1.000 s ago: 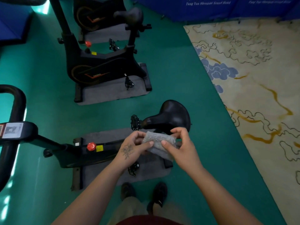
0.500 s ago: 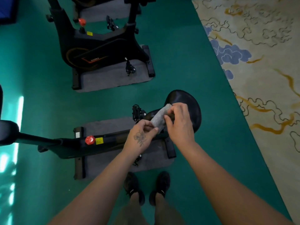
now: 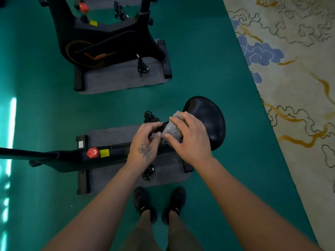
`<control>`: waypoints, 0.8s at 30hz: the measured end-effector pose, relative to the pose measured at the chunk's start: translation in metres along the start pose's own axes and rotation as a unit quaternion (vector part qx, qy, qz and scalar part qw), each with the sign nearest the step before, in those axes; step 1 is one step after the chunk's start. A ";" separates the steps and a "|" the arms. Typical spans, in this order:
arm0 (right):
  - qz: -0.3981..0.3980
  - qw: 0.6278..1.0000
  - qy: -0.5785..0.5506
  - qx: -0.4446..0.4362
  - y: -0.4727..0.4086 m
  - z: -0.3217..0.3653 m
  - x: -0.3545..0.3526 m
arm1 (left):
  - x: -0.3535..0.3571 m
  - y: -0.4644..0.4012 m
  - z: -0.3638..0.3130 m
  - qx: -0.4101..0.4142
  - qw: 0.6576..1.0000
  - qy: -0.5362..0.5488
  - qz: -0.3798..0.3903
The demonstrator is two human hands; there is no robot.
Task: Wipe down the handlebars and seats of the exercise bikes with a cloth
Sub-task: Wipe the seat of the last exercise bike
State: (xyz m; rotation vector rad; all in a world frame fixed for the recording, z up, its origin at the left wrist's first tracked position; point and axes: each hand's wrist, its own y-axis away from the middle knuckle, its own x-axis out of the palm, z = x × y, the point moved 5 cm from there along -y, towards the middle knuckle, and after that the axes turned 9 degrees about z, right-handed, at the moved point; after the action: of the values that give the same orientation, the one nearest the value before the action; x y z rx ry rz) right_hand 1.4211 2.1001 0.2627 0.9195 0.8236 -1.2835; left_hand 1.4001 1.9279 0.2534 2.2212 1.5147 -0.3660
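**Cloth on the saddle's nose, both hands at it**

Here we are at the near exercise bike [image 3: 76, 156], looking straight down. The right hand [image 3: 190, 140] lies over the grey cloth [image 3: 171, 129], fingers spread across the top and thumb tucked under its near edge, so the cloth is gripped and pressed onto the narrow front end of the black seat [image 3: 208, 120]. The broad back of the seat shows bare and shiny just beyond the knuckles.

The left hand [image 3: 145, 142], with a flower tattoo on its back, sits just beside the cloth. Its thumb tip meets the cloth's left edge and its fingers curl toward the seat's nose; whether they actually pinch the cloth or the seat, I cannot tell from here.

The bike stands on a grey mat [image 3: 112, 134] on the green floor [image 3: 45, 109], with a red knob [image 3: 92, 152] and a yellow sticker on its frame. 2 black shoes [image 3: 159, 203] are planted at the mat's near edge. A second bike [image 3: 108, 40] stands on its own mat farther off, and a patterned cream carpet [image 3: 299, 69] runs along the right.
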 end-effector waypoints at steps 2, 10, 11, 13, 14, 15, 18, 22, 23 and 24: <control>0.002 1.000 0.007 -0.014 0.000 -0.006 -0.003 | -0.001 0.000 -0.004 -0.002 1.000 0.001 -0.002; -0.011 0.996 0.074 -0.037 0.029 -0.057 -0.019 | 0.006 -0.002 -0.003 -0.021 1.000 0.009 -0.017; -0.021 0.996 0.079 -0.034 0.034 -0.064 -0.021 | 0.008 -0.003 -0.002 -0.023 1.000 0.005 -0.017; -0.044 0.996 0.078 -0.020 0.043 -0.072 -0.024 | 0.009 -0.005 -0.001 -0.025 1.000 -0.004 -0.017; -0.059 0.996 0.067 -0.009 0.045 -0.073 -0.025 | 0.009 -0.006 0.000 -0.026 0.999 -0.006 -0.018; -0.075 0.996 0.050 0.004 0.047 -0.073 -0.027 | 0.009 -0.007 0.001 -0.026 0.999 -0.012 -0.019; -0.107 0.994 0.028 0.019 0.043 -0.060 -0.032 | 0.008 -0.009 -0.001 -0.013 0.999 -0.038 -0.026; -0.069 0.996 0.052 -0.010 0.026 -0.028 -0.023 | 0.013 -0.011 -0.006 -0.010 0.998 -0.059 -0.012; -0.049 0.997 0.056 -0.015 0.022 -0.022 -0.018 | 0.014 -0.012 -0.006 -0.014 0.997 -0.073 -0.007; -0.031 0.998 0.057 -0.018 0.019 -0.017 -0.013 | 0.014 -0.013 -0.007 -0.016 0.996 -0.084 -0.006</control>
State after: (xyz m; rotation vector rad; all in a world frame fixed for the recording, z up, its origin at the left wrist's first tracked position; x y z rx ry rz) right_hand 1.4386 2.1222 0.2692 0.9511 0.9675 -1.2759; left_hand 1.3935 1.9468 0.2504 2.1006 1.4369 -0.5146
